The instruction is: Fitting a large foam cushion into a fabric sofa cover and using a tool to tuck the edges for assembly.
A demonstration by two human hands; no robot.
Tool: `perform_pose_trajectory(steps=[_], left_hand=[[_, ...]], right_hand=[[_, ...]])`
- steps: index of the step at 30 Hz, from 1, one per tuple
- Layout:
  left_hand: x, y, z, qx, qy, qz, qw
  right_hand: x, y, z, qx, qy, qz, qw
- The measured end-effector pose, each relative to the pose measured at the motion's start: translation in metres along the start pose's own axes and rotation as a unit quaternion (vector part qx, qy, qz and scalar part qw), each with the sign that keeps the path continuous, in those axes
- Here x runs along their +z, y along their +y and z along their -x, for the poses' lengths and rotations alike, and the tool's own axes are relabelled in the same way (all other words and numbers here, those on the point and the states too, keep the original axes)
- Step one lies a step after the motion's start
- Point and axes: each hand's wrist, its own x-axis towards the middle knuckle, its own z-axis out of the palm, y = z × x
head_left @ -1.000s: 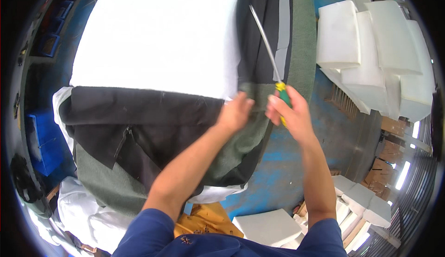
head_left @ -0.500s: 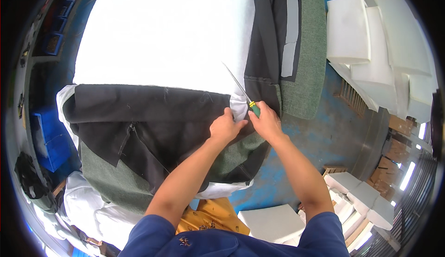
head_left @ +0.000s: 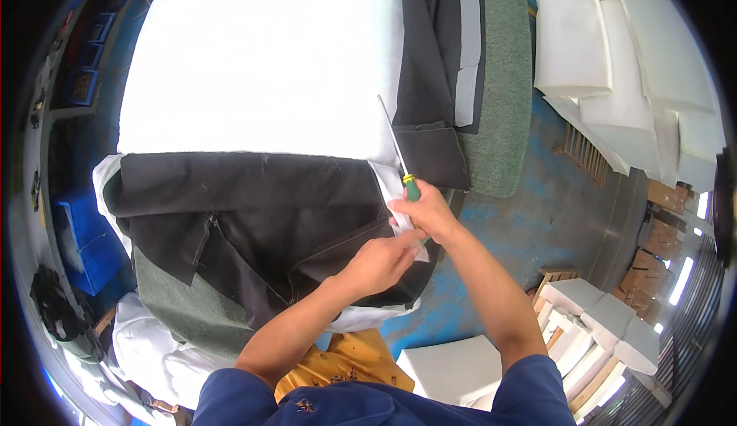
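Note:
A screwdriver [head_left: 409, 184] with a green and yellow handle is gripped in my right hand [head_left: 430, 211], its long thin shaft pointing away over the white padding [head_left: 269, 57]. Under the same hand runs a strip of thin white fabric [head_left: 389, 184], drawn out at the corner of the padded piece. My left hand [head_left: 380, 263] is closed beside the right fingertips, on the lower part of this strip; its fingertips are partly hidden. Black fabric [head_left: 246, 184] covers the near side of the piece, with a loose black flap [head_left: 434, 153] right of the shaft.
Green-grey upholstery [head_left: 503, 80] lies along the right side. White foam blocks [head_left: 572, 38] are stacked at the far right, and more foam [head_left: 449, 368] sits near my right side. A blue bin [head_left: 92, 246] stands at left. Wooden slats [head_left: 583, 153] rest on the floor.
My left hand has moved down and right, toward the right hand. The right hand has come slightly nearer with the screwdriver. More of the white strip shows, and the black flap lies differently.

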Motion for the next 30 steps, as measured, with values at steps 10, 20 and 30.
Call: perform_pose_trajectory(steps=[10, 20, 30], left_hand=[[0.002, -0.065, -0.095, 0.017, 0.053, -0.135, 0.989], [0.047, -0.160, -0.109, -0.212, 0.152, 0.006, 0.965], [0.014, -0.113, -0.105, -0.340, 0.108, -0.106, 0.928]], right_hand=[[-0.029, -0.044, 0.032, 0.035, 0.075, -0.034, 0.996], [0.013, -0.041, -0.038, -0.091, -0.159, -0.175, 0.967], [-0.008, -0.066, -0.030, -0.179, 0.088, 0.312, 0.929]])
